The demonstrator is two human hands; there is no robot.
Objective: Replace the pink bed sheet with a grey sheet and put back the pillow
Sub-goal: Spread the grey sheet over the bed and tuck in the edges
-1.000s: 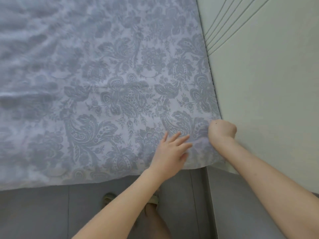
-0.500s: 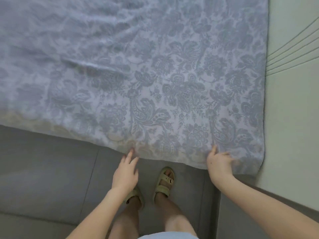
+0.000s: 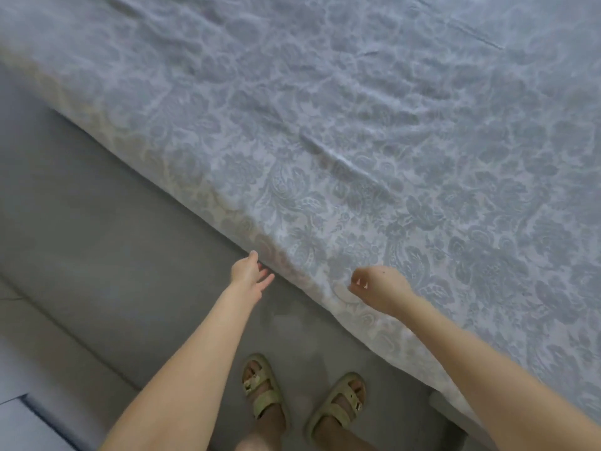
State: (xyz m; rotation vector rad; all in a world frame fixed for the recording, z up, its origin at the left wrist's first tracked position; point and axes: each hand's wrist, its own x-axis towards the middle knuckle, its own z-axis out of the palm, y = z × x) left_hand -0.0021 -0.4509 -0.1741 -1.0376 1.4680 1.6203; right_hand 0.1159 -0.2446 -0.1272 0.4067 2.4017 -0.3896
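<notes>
The grey sheet (image 3: 341, 131) with a floral pattern covers the bed and runs diagonally across the view, with a few creases near its middle. My left hand (image 3: 252, 271) reaches to the bed's near edge with its fingers straight, the fingertips at the seam where the sheet meets the bed base. My right hand (image 3: 379, 288) hovers over the sheet's edge to the right, its fingers loosely curled with nothing visibly between them. No pillow and no pink sheet are in view.
A grey upholstered bed base (image 3: 97, 222) runs along below the sheet's edge. My feet in green sandals (image 3: 263, 385) stand on the grey floor close to the bed. A pale floor strip (image 3: 19, 428) shows at the lower left.
The view has swung left along the bed and the wall has left the frame. Both hands have moved left along the edge. My right hand has lifted off the sheet's corner.
</notes>
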